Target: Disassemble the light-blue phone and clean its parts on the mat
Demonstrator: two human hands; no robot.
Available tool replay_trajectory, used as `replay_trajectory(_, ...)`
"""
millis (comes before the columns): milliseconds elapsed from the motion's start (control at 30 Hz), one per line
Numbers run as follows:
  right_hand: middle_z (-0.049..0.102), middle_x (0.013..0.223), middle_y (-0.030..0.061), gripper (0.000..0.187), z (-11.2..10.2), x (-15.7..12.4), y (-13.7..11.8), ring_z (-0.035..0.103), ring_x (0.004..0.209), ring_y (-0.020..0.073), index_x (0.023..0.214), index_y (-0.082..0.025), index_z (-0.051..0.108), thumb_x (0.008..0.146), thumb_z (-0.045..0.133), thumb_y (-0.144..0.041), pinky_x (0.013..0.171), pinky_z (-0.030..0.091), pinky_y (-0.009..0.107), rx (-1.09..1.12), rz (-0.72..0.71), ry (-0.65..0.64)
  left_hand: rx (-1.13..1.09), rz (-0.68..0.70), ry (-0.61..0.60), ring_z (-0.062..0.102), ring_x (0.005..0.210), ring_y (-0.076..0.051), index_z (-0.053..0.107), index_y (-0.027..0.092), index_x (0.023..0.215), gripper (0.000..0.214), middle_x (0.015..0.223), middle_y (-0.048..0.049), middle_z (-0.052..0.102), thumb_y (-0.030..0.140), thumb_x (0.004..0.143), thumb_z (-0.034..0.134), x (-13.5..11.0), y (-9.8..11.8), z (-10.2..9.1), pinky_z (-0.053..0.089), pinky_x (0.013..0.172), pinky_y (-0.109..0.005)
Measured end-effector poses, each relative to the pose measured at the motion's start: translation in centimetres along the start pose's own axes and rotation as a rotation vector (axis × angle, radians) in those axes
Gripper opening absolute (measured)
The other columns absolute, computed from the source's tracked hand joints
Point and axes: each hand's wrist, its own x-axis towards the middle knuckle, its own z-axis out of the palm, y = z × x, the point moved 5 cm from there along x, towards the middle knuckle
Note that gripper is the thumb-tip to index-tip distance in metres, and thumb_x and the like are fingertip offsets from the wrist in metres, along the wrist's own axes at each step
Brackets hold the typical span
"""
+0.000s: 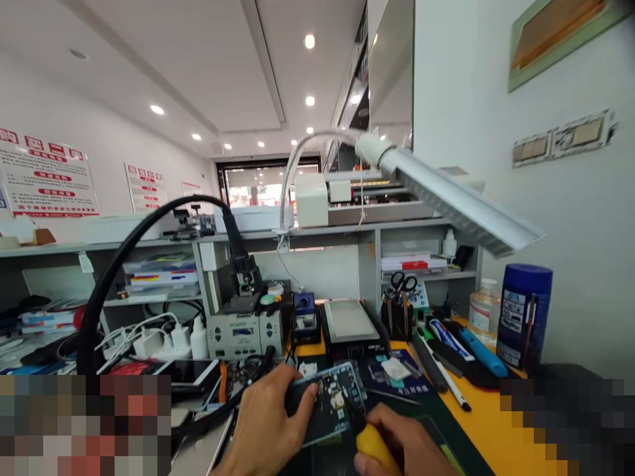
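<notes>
My left hand [275, 416] grips an opened phone [325, 404], its thumb on top and fingers at the far edge. Bare circuit parts show at the phone's right end; its left part is a dark block. In my right hand [409, 443] is a yellow-handled tool [372, 444] with a dark tapered front, its tip at the exposed parts. Whether the tip touches them I cannot tell. Below the phone lies a dark green mat [449, 433].
A heating plate [351, 324] and a grey hot-air station [244, 334] stand behind. A thick black hose [119, 254] arches over the left side. Pens and a blue tool [483, 352] lie right, near a blue canister [524, 314]. A lamp [446, 192] hangs above.
</notes>
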Motion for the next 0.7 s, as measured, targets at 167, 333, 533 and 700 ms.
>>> replay_trajectory(167, 0.049, 0.076, -0.0036, 0.026, -0.2, -1.1, -1.0, 0.045, 0.068, 0.0151, 0.099, -0.022, 0.056, 0.091, 0.059, -0.047, 0.060, 0.034, 0.027, -0.030, -0.056, -0.032, -0.033, -0.015, -0.057, 0.066, 0.068, -0.023, 0.061, 0.024, 0.085, 0.027, 0.072, -0.0009, 0.066, 0.045, 0.096, 0.048, -0.1, -0.4, 0.5, 0.040, 0.058, -0.031)
replay_trajectory(333, 0.051, 0.072, -0.0040, 0.024, -0.1, -0.9, -0.8, 0.047, 0.065, 0.0155, 0.095, -0.023, 0.055, 0.093, 0.056, -0.047, 0.058, 0.036, 0.028, -0.119, -0.045, -0.011, -0.048, -0.001, -0.055, 0.063, 0.067, -0.022, 0.062, 0.024, 0.087, 0.026, 0.072, -0.0007, 0.063, 0.045, 0.094, 0.050, -0.1, -0.3, 0.8, 0.038, 0.057, -0.032)
replay_trajectory(533, 0.054, 0.073, -0.0044, 0.025, 0.6, -0.8, 0.2, 0.049, 0.064, 0.0148, 0.097, -0.024, 0.057, 0.093, 0.058, -0.049, 0.056, 0.037, 0.027, -0.129, -0.024, -0.019, -0.025, 0.125, 0.030, 0.059, 0.064, -0.021, 0.064, 0.021, 0.088, 0.020, 0.073, -0.0009, 0.062, 0.038, 0.092, 0.054, -0.5, 0.6, 0.7, 0.038, 0.056, -0.032)
replay_trajectory(700, 0.055, 0.073, -0.0047, 0.026, 0.5, -0.8, 0.4, 0.049, 0.064, 0.0145, 0.101, -0.024, 0.058, 0.093, 0.058, -0.049, 0.056, 0.038, 0.026, -0.155, 0.003, -0.011, -0.003, 0.168, 0.062, 0.055, 0.060, -0.020, 0.065, 0.020, 0.087, 0.020, 0.070, -0.0006, 0.058, 0.036, 0.092, 0.055, -0.7, 1.1, 0.6, 0.037, 0.054, -0.032)
